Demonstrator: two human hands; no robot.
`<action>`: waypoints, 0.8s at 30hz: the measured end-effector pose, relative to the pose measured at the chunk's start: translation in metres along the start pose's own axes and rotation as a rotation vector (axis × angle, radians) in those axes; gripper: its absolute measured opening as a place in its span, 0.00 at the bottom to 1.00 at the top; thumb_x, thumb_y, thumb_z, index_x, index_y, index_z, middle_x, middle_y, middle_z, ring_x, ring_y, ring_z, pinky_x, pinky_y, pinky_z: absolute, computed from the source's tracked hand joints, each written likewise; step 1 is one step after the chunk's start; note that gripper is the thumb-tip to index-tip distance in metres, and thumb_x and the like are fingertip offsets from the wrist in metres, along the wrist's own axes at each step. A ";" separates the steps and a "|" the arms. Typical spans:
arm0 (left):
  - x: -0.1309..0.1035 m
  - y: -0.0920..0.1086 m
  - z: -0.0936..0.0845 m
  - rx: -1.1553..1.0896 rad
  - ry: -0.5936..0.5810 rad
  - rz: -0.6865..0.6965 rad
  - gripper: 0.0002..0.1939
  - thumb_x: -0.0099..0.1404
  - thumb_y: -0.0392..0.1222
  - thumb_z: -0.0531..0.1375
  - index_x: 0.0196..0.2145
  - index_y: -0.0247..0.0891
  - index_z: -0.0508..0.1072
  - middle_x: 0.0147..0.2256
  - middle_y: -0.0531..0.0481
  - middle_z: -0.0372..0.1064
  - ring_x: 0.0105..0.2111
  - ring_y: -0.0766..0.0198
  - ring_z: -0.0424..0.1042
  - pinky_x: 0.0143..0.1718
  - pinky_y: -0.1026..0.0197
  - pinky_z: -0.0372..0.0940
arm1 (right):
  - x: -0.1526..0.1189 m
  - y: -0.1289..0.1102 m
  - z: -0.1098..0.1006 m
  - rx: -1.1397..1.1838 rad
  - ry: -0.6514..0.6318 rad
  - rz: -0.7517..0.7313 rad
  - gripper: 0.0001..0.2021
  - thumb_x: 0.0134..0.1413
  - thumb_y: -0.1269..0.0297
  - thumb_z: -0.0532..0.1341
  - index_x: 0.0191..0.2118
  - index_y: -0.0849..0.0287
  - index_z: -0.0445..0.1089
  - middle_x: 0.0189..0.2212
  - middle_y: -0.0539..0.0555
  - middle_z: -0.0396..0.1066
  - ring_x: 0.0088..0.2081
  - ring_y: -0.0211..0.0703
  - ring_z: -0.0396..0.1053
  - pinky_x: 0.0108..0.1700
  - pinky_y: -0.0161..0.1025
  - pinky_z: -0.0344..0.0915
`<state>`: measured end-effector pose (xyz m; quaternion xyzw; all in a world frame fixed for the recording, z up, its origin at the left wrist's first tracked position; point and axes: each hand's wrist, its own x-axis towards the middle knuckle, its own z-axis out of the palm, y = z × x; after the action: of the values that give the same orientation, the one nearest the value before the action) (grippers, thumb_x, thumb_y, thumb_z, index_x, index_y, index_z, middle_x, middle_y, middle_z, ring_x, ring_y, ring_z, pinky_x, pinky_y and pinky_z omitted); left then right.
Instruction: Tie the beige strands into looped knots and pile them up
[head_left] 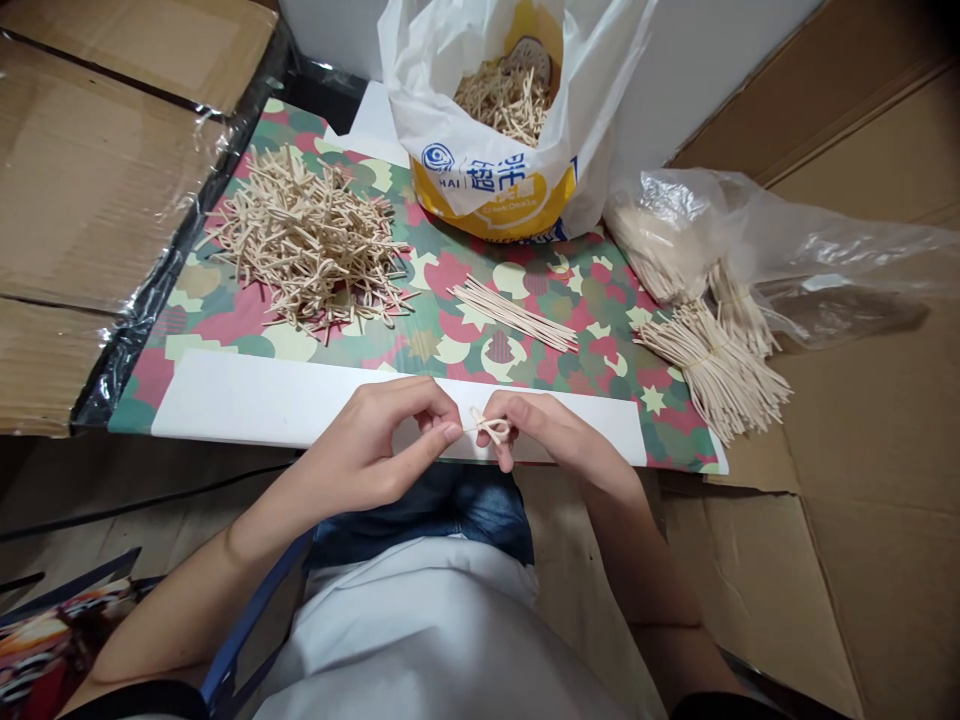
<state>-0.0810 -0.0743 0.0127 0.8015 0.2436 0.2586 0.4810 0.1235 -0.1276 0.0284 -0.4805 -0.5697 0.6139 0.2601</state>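
Note:
In front of my body, above the near edge of the table, my right hand (536, 425) pinches a small looped, knotted pale strand (493, 428) that looks like rattan or cord. My left hand (394, 435) is closed at thumb and forefinger on a thin end running from that knot. Beyond the hands, several straight pale strands (517, 315) lie loose on the patterned cover. To the left is a large heap of short knotted pieces (307, 240). Tied bundles of straight strands (709, 370) rest at the right.
A white and yellow plastic bag (480, 205) with more knotted pieces inside stands at the back. A clear plastic bag (690, 215) lies at the right, partly around further strands. Cardboard (112, 170) flanks the left side, and more cardboard (870, 420) the right. A white strip (247, 395) runs along the table's front.

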 end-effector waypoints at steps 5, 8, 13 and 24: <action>-0.001 -0.001 -0.002 0.018 -0.017 0.004 0.04 0.64 0.34 0.55 0.31 0.34 0.69 0.28 0.53 0.67 0.28 0.71 0.64 0.32 0.68 0.61 | 0.002 -0.003 -0.006 0.032 -0.115 0.052 0.15 0.63 0.56 0.50 0.32 0.60 0.66 0.22 0.49 0.64 0.31 0.38 0.64 0.38 0.36 0.59; -0.002 -0.001 -0.001 0.041 0.003 0.003 0.04 0.64 0.34 0.55 0.31 0.34 0.69 0.28 0.53 0.66 0.29 0.70 0.65 0.32 0.68 0.61 | 0.002 -0.002 -0.007 0.051 -0.108 0.026 0.13 0.62 0.58 0.52 0.31 0.60 0.66 0.21 0.49 0.65 0.30 0.39 0.63 0.38 0.36 0.58; -0.004 -0.006 -0.001 0.058 0.049 0.034 0.03 0.63 0.34 0.57 0.35 0.35 0.69 0.31 0.52 0.66 0.32 0.69 0.65 0.35 0.67 0.61 | 0.000 0.004 -0.007 0.013 -0.018 0.016 0.10 0.58 0.59 0.55 0.30 0.59 0.64 0.22 0.48 0.65 0.27 0.36 0.63 0.31 0.34 0.57; -0.003 -0.008 0.002 0.001 0.176 -0.011 0.05 0.63 0.38 0.55 0.34 0.34 0.68 0.29 0.52 0.65 0.30 0.67 0.63 0.33 0.65 0.59 | -0.002 0.011 0.009 -0.714 0.406 -0.375 0.04 0.55 0.67 0.58 0.30 0.58 0.62 0.25 0.50 0.66 0.32 0.40 0.60 0.35 0.38 0.57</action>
<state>-0.0829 -0.0743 0.0036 0.7745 0.2895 0.3254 0.4588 0.1186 -0.1358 0.0174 -0.5393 -0.7604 0.2144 0.2914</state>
